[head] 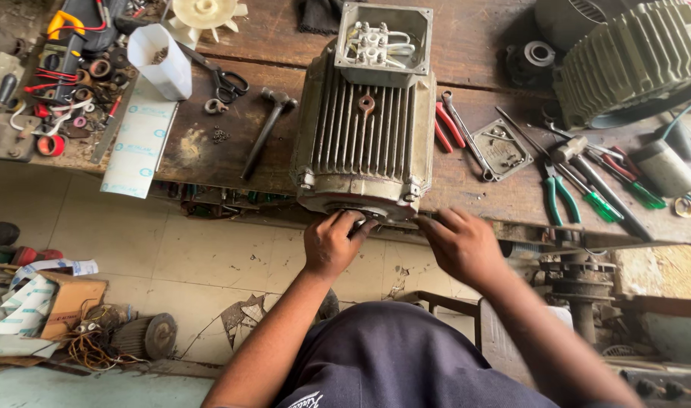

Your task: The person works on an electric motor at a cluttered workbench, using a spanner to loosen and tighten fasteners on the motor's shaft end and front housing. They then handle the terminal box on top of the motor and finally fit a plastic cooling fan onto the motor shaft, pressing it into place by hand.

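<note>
at the motor [364, 132] front, both hands hide its shaft.

A hammer [266, 130], scissors [223, 78], green-handled pliers [561, 198] and a white fan [204, 17] lie on the wooden bench [481, 53].

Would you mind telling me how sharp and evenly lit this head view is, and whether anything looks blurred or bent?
Head view: soft daylight, no harsh glare; the motor and hammer are sharp; the right hand is slightly motion-blurred, the left hand crisper; the wide lens bows the workbench edge and stretches the corners.
</note>
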Available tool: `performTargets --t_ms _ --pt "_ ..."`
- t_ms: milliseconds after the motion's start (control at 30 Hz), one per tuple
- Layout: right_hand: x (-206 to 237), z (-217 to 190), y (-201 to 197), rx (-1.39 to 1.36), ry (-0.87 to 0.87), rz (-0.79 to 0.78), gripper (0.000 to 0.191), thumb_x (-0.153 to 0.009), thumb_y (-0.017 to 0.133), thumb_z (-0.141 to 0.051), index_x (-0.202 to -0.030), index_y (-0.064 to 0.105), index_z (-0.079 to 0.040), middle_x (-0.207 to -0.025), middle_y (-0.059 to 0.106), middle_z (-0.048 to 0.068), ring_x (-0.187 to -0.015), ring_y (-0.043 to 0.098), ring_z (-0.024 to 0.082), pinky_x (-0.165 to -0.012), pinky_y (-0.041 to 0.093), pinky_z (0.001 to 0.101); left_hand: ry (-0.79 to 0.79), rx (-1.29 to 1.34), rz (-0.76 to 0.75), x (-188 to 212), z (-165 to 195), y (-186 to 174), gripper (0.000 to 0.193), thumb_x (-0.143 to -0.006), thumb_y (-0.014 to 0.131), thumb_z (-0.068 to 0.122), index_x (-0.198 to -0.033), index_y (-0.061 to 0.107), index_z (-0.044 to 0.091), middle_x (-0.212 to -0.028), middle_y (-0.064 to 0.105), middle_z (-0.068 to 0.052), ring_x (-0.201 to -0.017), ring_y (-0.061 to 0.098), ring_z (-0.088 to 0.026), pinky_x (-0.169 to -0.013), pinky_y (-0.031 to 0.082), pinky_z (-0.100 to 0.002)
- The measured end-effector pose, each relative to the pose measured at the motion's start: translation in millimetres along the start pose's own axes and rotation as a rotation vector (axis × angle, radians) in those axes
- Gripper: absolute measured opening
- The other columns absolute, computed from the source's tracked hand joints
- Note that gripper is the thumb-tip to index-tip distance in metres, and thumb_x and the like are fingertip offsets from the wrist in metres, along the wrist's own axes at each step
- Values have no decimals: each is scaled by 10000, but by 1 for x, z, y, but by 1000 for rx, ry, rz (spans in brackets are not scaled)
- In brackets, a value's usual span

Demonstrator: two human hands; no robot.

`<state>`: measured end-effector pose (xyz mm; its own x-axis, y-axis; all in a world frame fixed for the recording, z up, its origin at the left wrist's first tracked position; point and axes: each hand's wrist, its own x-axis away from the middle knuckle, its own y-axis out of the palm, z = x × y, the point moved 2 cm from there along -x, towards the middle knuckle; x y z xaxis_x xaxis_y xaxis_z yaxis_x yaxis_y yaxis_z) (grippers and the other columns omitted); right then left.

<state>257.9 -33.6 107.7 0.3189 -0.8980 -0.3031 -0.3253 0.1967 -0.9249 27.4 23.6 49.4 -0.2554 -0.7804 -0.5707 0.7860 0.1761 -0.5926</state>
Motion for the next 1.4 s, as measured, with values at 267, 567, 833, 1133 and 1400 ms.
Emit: performTargets --t_ms 267,567,833,1133,1400 --pt "-83 -37 -19 309 -399 -268 265 -842 652 -196 -1079 739 -114 -863 665 55 -781 670 214 -539 536 336 18 -116 35 -1 2 4 302 -779 894 358 -806 697 131 -764 735 -46 -655 713 -246 -583 559 -372" --pt "-117 -67 8 317 -480 -369 56 -827 679 -158 -818 704 -109 -676 696 45 -617 718 210 -477 537 334 36 -58 60 8 -10 15 202 -791 858 190 -833 695 78 -803 746 -97 -671 724 -278 -606 581 -396" --pt "-108 -58 14 281 -282 -521 84 -921 647 -185 -982 704 -171 -715 709 32 -618 713 194 -486 535 340 -53 -156 -47 11 -13 22 193 -770 853 210 -775 702 90 -761 751 -104 -632 728 -272 -596 579 -386" --pt "-14 -33 69 -499 251 114 167 -897 665 -63 -1058 632 -35 -932 750 179 -836 731 337 -671 572 413 -64 -83 29 6 -2 11 207 -859 837 274 -834 705 117 -771 741 -64 -648 715 -274 -572 558 -389" --pt "10 -37 89 -519 397 134 143 -923 746 -121 -1040 695 -55 -866 700 155 -762 670 321 -654 536 421 17 -15 37 0 2 2 173 -875 818 254 -882 711 119 -820 744 -65 -684 720 -286 -617 575 -393"
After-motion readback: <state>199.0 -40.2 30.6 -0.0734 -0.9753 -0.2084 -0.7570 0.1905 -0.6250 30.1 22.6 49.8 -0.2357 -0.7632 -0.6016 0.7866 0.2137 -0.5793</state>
